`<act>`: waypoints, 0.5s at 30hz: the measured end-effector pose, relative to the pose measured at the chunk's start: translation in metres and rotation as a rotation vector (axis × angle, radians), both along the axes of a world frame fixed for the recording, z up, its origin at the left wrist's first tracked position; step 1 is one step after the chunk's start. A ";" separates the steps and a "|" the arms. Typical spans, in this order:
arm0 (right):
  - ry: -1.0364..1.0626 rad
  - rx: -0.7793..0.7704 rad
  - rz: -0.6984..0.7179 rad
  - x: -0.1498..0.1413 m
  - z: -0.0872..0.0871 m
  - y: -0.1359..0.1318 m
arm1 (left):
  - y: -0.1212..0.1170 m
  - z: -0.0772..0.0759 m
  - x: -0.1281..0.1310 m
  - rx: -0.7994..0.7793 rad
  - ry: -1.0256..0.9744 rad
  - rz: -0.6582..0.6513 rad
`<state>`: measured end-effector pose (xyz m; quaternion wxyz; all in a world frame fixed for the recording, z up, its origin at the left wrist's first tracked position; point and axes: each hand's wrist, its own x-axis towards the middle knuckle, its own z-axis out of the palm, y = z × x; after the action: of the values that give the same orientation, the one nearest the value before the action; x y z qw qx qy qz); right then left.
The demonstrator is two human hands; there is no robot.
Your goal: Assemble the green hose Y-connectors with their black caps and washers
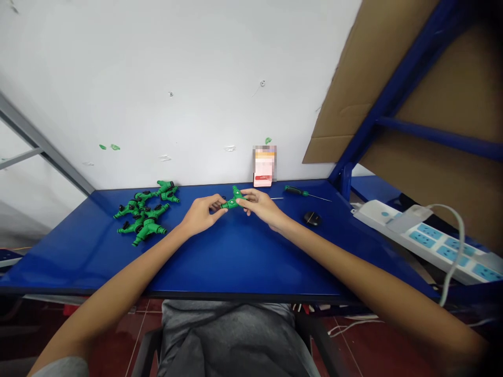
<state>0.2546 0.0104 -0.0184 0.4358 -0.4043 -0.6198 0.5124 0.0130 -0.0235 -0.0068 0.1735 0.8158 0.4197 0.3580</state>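
Observation:
A green Y-shaped hose connector is held over the blue table between my two hands. My right hand grips its right side, fingers closed around one arm of it. At its left end, my left hand pinches with thumb and index finger. A small black ring shape shows by the left fingertips; whether it is gripped I cannot make out. Behind my right hand a thin metal shaft sticks out, its other end hidden. Several similar green connectors with black parts lie in a pile to the left.
A phone with a lit screen leans against the white wall. To the right lie a green-and-black screwdriver and a round black object. A white power strip with a cable sits beyond the right side of the blue table.

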 end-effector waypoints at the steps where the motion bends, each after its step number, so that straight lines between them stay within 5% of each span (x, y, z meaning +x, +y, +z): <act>1: 0.015 -0.003 -0.007 0.002 0.002 0.002 | 0.000 0.002 -0.001 0.009 0.013 -0.013; 9: 0.079 0.086 -0.126 0.020 0.011 0.022 | 0.048 0.004 -0.018 0.075 0.338 0.081; 15: -0.097 0.240 -0.054 0.014 0.003 0.014 | 0.080 0.010 0.001 0.026 0.580 0.015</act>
<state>0.2687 0.0241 -0.0158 0.4641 -0.3901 -0.6859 0.4025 0.0143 0.0567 0.0034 0.0333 0.8832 0.4531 0.1166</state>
